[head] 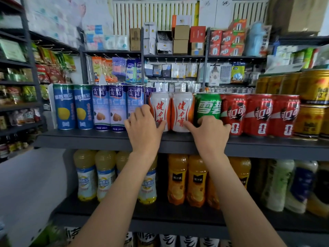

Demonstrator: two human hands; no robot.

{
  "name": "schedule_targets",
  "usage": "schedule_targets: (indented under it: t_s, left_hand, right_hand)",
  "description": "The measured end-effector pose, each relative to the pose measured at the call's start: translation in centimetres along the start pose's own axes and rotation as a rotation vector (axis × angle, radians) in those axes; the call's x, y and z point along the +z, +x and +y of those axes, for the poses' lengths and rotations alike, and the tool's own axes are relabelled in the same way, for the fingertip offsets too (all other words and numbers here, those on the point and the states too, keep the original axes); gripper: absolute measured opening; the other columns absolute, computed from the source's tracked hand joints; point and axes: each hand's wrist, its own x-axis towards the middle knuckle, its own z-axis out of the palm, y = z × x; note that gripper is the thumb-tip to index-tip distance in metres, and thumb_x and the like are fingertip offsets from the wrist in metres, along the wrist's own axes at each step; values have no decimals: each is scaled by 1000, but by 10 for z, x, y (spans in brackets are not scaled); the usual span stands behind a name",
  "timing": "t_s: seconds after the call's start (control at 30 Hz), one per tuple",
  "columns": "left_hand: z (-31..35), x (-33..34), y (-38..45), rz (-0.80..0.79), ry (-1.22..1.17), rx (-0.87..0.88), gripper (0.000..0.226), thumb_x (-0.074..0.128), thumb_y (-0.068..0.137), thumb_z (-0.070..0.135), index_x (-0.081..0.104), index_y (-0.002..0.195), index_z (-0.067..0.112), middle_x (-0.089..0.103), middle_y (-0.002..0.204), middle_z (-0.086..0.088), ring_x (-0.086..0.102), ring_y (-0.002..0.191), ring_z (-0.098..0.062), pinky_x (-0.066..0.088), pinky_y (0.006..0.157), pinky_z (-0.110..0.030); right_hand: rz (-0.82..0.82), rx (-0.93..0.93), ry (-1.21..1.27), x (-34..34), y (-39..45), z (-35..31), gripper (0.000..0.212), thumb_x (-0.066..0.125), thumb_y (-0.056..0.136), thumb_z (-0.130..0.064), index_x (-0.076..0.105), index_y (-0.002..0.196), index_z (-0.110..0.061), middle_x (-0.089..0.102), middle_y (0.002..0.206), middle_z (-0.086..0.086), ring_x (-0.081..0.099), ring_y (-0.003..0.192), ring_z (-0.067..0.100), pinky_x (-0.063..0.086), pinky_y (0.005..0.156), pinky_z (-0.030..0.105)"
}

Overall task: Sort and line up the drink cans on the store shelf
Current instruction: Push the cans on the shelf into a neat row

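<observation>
Both hands are up at the can row on the dark shelf [106, 139]. Left hand [142, 127] sits against the left white can [160, 107], fingers spread and fairly straight, thumb tip touching its lower front. Looks like pressing or steadying, not wrapped round. Right hand [209, 132] has fingers curled over the base of the green can [207, 106], forefinger stretched left onto the right white can [182, 109]. Whether it truly grips the green can I can't tell for sure; reads as a light hold.

Row, left to right: blue lemon cans [73, 106], blue-and-white almond cans [117, 106], two white, one green, red cola cans [259, 114], gold cans [309, 120] at far right. Already grouped by kind; I'd judge this as final squaring-up.

Doing it well:
- push low, near the base, so cans slide rather than tip
- bring fronts flush, labels facing out
- close the small gap between the white pair and the almond cans

Room:
- a bare strip of shelf lies between the can fronts and the front lip, so there's some slack to pull forward
- sideways there's next to none: cans stand touching or just beside each other
- one more almond can stands behind, near the left white one; pushing back hard could knock it
- bottles [178, 177] on the tier below are well clear
</observation>
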Motion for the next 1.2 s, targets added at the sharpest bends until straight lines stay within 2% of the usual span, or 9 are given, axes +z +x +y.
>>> schedule_targets:
  t_s: [0.13,0.23,0.4,0.53,0.7,0.87,1.0,1.1,1.2]
  left_hand:
    - [29,0,2,62,-76,168,53,58,86,42,42,127,12,46,126,-8,41,118,-24,32,96,-35]
    - [52,8,8,-30,-44,242,69,59,84,46,29,140,17,35,139,-9,33,128,-26,28,102,-37]
    - [56,18,11,-97,4,267,80,65,82,40,18,144,23,25,145,-12,24,134,-28,23,107,-39]
    - [57,18,9,-70,-20,246,77,66,81,39,25,143,20,30,143,-14,28,132,-30,25,104,-41]
    - [75,22,1,112,-111,332,67,73,75,33,44,131,13,49,127,-16,47,117,-32,39,94,-45]
    - [91,35,-6,-22,-69,382,71,71,77,35,39,137,17,39,137,-13,37,126,-31,33,100,-45]
    - [95,35,-6,-36,-52,359,68,69,79,34,39,137,15,38,137,-12,35,126,-30,30,102,-45]
    - [106,36,-10,16,-91,358,60,68,79,29,45,131,13,43,131,-13,39,122,-31,32,100,-45]
    - [136,36,-16,29,-221,391,49,61,84,23,46,129,13,44,131,-10,40,123,-26,28,102,-41]
  right_hand:
    - [147,93,-11,-24,9,30,45,55,85,-55,62,90,-11,57,73,1,45,67,19,25,80,35]
    - [56,77,-144,-22,9,34,48,56,83,-56,59,94,-10,64,81,4,58,77,24,30,83,36]
    - [20,59,-181,-14,13,36,45,56,82,-58,54,92,-14,62,81,2,58,78,23,32,83,37]
    - [30,60,-127,-19,13,40,49,55,82,-59,59,95,-12,56,75,0,51,72,20,31,84,37]
    - [213,149,-8,-45,17,75,46,58,83,-55,61,104,-14,65,87,0,56,78,19,29,89,38]
    - [111,135,-107,-35,19,89,37,58,85,-51,61,96,-15,67,91,2,60,86,22,30,84,36]
    - [85,96,-131,-33,19,93,38,55,87,-51,59,93,-14,66,89,2,60,85,22,29,81,36]
    - [89,78,-15,-46,20,105,37,56,86,-52,61,98,-18,62,85,-5,58,84,17,31,88,36]
    - [147,88,104,-72,29,136,33,58,86,-49,64,92,-17,56,77,-8,60,80,17,42,91,43]
